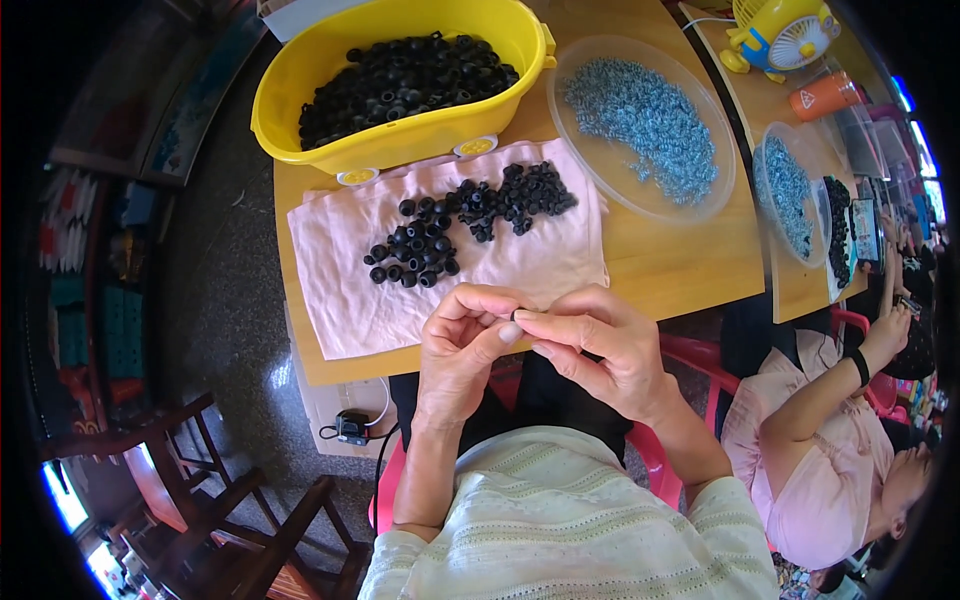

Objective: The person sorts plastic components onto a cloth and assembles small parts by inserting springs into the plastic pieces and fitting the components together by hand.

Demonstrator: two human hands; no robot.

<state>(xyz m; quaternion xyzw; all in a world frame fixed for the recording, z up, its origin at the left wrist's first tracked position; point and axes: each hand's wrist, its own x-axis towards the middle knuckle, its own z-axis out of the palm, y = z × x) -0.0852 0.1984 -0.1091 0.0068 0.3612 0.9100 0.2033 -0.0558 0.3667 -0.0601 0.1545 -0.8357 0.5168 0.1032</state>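
Observation:
My left hand (462,338) and my right hand (608,345) meet just off the table's near edge, above my lap. Between their pinched fingertips is a small black part (514,315), mostly covered by the fingers, so its exact shape does not show. Beyond the hands, a pink cloth (335,285) is spread over the table. On it lie several round black hollow pieces (415,243) in a loose pile at the left. Smaller black pieces (535,192) are heaped at the right, merging with the first pile.
A yellow tub (400,140) full of black round pieces stands behind the cloth. Right of it sits a clear round tray (640,203) of small blue coil-like pieces (655,120). On an adjoining table are another such tray (822,215), a fan (795,40) and an orange cup (825,93). A person (820,430) sits at right.

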